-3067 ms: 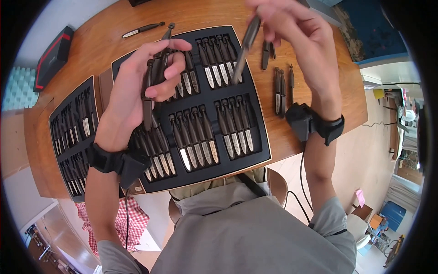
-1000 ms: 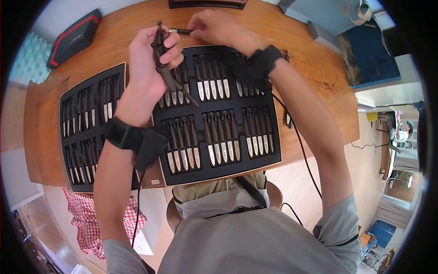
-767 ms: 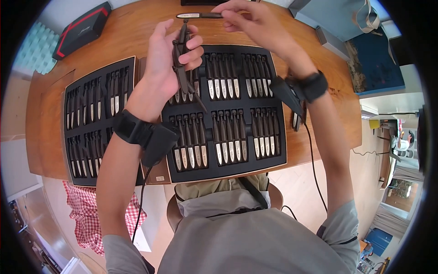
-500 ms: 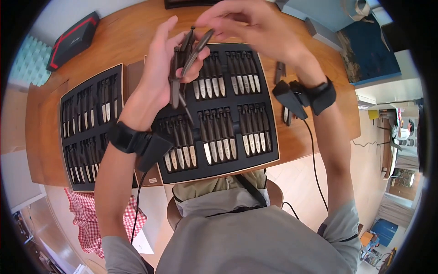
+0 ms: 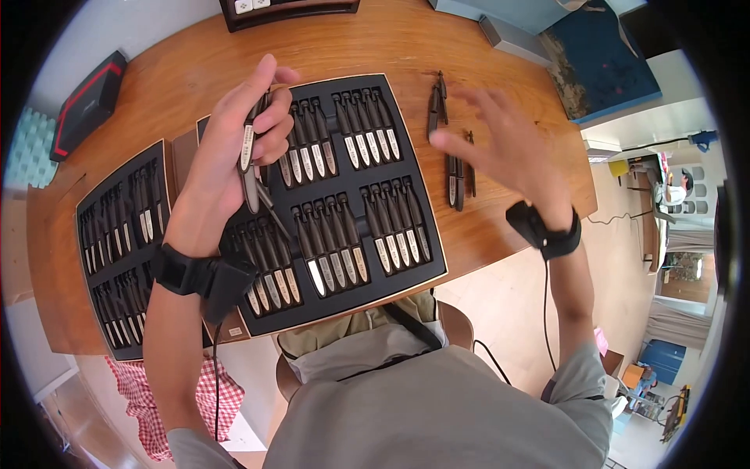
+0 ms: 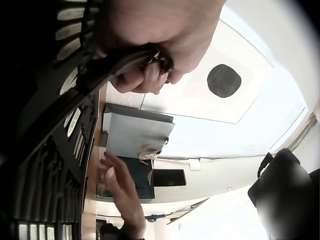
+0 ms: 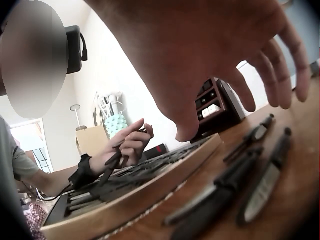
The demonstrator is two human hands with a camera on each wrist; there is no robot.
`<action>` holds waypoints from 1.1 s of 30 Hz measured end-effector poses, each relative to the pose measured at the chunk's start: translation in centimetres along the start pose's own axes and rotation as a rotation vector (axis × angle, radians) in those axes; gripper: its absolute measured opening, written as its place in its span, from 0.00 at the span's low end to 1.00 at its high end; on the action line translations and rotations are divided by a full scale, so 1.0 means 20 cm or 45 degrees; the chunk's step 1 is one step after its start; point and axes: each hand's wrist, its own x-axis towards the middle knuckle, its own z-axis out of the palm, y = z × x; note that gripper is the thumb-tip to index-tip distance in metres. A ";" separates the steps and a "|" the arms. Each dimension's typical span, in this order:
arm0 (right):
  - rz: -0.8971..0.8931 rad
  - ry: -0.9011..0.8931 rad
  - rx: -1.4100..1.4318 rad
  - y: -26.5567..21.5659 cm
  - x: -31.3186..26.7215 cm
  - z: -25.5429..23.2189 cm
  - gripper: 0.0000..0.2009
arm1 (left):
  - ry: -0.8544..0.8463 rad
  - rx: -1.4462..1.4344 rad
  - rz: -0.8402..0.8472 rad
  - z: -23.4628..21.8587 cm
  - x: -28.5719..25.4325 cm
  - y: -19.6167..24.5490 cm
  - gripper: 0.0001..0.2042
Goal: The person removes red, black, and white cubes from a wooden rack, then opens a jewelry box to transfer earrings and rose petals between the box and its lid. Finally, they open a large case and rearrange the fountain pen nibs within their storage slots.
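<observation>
My left hand grips a bunch of slender dark tools with knobbed ends and flat blade-like ends, above the dark foam tray. One shows a pale printed label; the fingers hide part of the bunch. My right hand is spread, holding nothing, over the right side of the table. In the right wrist view its fingers reach above loose tools of the same kind. In the head view, loose tools lie in two groups, a farther pair and a nearer group.
Rows of similar labelled tools fill the tray's recesses. A second filled tray stands at left. On the wooden table are a black box with red stripes, a dark wooden rack and a grey box. Cables trail from both wrists.
My right hand picked a tool off the far table, brought it to the left hand's bunch, let go and moved right, opening. The left hand keeps its grip; the head view has shifted.
</observation>
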 end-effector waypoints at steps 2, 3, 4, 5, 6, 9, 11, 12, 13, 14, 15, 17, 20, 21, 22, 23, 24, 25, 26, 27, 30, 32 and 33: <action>0.074 -0.054 -0.053 -0.02 -0.12 0.02 0.38 | 0.004 -0.036 -0.049 -0.03 0.01 -0.01 0.19; 0.053 0.027 -0.079 -0.03 -0.16 0.04 0.36 | 0.000 -0.031 -0.055 -0.03 0.01 -0.02 0.19; 0.035 0.109 -0.105 -0.05 -0.20 0.06 0.35 | -0.011 -0.056 -0.053 -0.04 0.02 -0.03 0.19; 0.045 0.114 -0.100 -0.08 -0.22 0.06 0.35 | -0.022 -0.079 -0.049 -0.05 0.02 -0.03 0.18; 0.054 0.048 0.059 -0.12 -0.24 0.05 0.32 | -0.029 -0.070 -0.057 -0.05 0.02 -0.02 0.18; 0.017 -0.029 0.224 -0.23 -0.27 0.08 0.22 | -0.037 -0.121 -0.061 -0.05 0.02 -0.01 0.15; -0.001 -0.122 0.244 -0.27 -0.26 0.11 0.19 | 0.014 -0.199 -0.056 -0.05 0.01 0.02 0.13; -0.082 -0.056 0.213 -0.27 -0.26 0.14 0.16 | -0.049 -0.246 -0.027 -0.08 0.03 0.02 0.12; -0.076 -0.040 0.221 -0.28 -0.25 0.14 0.16 | -0.058 -0.229 -0.027 -0.09 0.03 0.03 0.12; -0.086 -0.025 0.218 -0.29 -0.25 0.14 0.15 | -0.046 -0.230 -0.010 -0.09 0.03 0.04 0.11; -0.092 -0.012 0.216 -0.30 -0.25 0.14 0.14 | -0.034 -0.232 0.004 -0.08 0.03 0.05 0.11; -0.074 -0.070 0.218 -0.29 -0.23 0.14 0.13 | -0.005 -0.227 0.020 -0.06 0.03 0.07 0.11; -0.078 -0.134 0.239 -0.27 -0.21 0.14 0.13 | 0.012 -0.234 0.038 -0.04 0.04 0.09 0.10; -0.102 -0.138 0.261 -0.26 -0.21 0.14 0.13 | 0.000 -0.239 0.041 -0.04 0.04 0.10 0.10; -0.098 -0.131 0.265 -0.25 -0.21 0.15 0.13 | -0.004 -0.231 0.039 -0.04 0.04 0.11 0.10; -0.104 -0.152 0.291 -0.24 -0.20 0.15 0.13 | 0.018 -0.235 0.043 -0.04 0.04 0.12 0.10; -0.110 -0.176 0.316 -0.23 -0.21 0.15 0.12 | 0.041 -0.242 0.043 -0.04 0.04 0.13 0.10; -0.105 -0.176 0.321 -0.23 -0.22 0.15 0.12 | 0.040 -0.238 0.038 -0.04 0.04 0.13 0.10; -0.121 -0.159 0.345 -0.23 -0.22 0.14 0.12 | 0.034 -0.253 0.038 -0.03 0.04 0.13 0.10; -0.135 -0.143 0.370 -0.23 -0.22 0.14 0.12 | 0.028 -0.267 0.037 -0.03 0.03 0.14 0.09; -0.144 -0.110 0.416 -0.20 -0.23 0.14 0.12 | 0.108 -0.232 0.015 -0.01 0.00 0.16 0.09; -0.130 -0.078 0.413 -0.16 -0.25 0.14 0.12 | 0.105 -0.240 0.013 -0.04 -0.01 0.17 0.09; -0.114 -0.045 0.410 -0.13 -0.25 0.14 0.13 | 0.101 -0.248 0.011 -0.06 -0.01 0.17 0.09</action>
